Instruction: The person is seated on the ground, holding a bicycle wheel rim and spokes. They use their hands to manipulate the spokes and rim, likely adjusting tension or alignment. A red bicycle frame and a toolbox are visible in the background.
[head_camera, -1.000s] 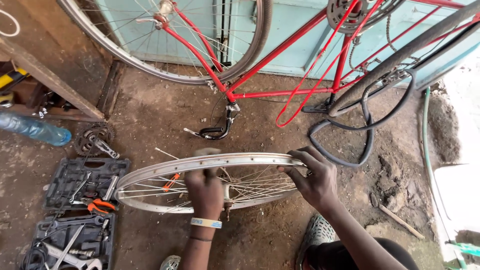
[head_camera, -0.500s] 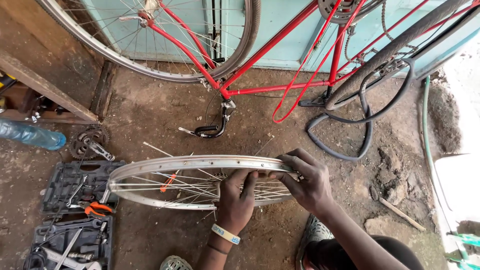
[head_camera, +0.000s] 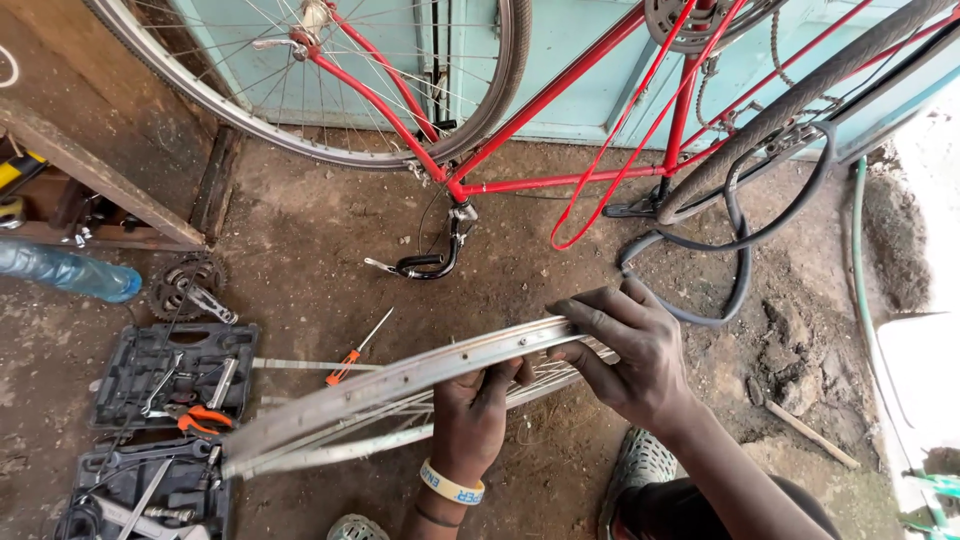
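While both hands grip it, the wheel sits tilted over the dirt floor, near the viewer.
Wheel rim (head_camera: 400, 385): bare grey metal hoop, dull and scuffed, thin wire spokes beneath; it slants from low at the left to high at the right.
Left hand (head_camera: 472, 415): fingers curled shut around the rim from below at its middle; a pale rubber wristband (head_camera: 450, 485) circles the wrist.
Right hand (head_camera: 630, 350): fingers wrapped closed over the rim's raised right end, thumb under it.
Floor (head_camera: 300, 250): packed brown earth, rough, with loose clods at the right.
Bicycle frame (head_camera: 560, 95): red painted tubes, upside down at the far side, its spoked wheel (head_camera: 330, 80) still tyred.
Inner tube (head_camera: 740, 230): black rubber loop, slack, just beyond the right hand.
Screwdriver (head_camera: 358, 348): orange handle, lying on the floor just past the rim.
Tool case (head_camera: 165, 375): black moulded plastic, open at the left, holding metal wrenches and orange-handled pliers (head_camera: 200, 418).
Chainring (head_camera: 185, 285): toothed dark metal disc, far of the case.
Bottle (head_camera: 65, 270): clear blue plastic, lying at the left edge.
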